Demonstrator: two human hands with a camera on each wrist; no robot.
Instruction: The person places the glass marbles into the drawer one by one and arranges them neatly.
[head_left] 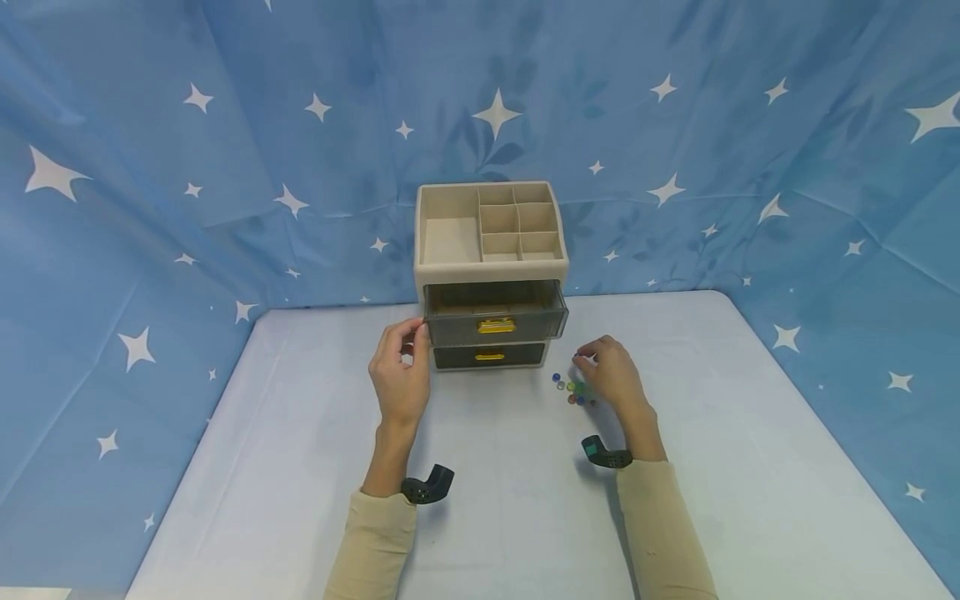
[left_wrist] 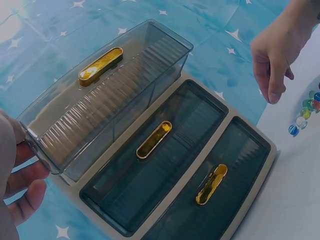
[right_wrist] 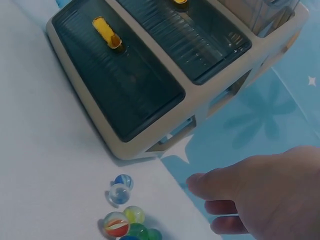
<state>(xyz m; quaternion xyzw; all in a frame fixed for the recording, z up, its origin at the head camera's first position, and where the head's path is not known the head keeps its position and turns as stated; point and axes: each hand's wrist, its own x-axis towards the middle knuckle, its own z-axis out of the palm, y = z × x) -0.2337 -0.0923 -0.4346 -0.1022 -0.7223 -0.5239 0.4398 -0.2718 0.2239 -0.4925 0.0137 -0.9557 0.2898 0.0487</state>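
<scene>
A cream drawer organizer [head_left: 491, 272] stands at the back of the table, its clear grey top drawer [head_left: 496, 327] pulled out. The left wrist view shows two closed drawers under it, each with a gold handle [left_wrist: 154, 140]. My left hand [head_left: 401, 375] grips the pulled-out drawer at its left front corner. My right hand [head_left: 613, 373] is raised near the marbles [head_left: 571, 387], right of the organizer. Its thumb and fingertips pinch a small dark-blue thing, apparently a marble [head_left: 576, 356]; the wrist views do not show it clearly.
Several loose marbles, among them a red-and-white one [right_wrist: 116, 224], lie close together on the white tablecloth [head_left: 495, 483]. On top of the organizer are open compartments [head_left: 450, 237]. A blue star-patterned curtain [head_left: 300, 150] hangs behind and at the sides.
</scene>
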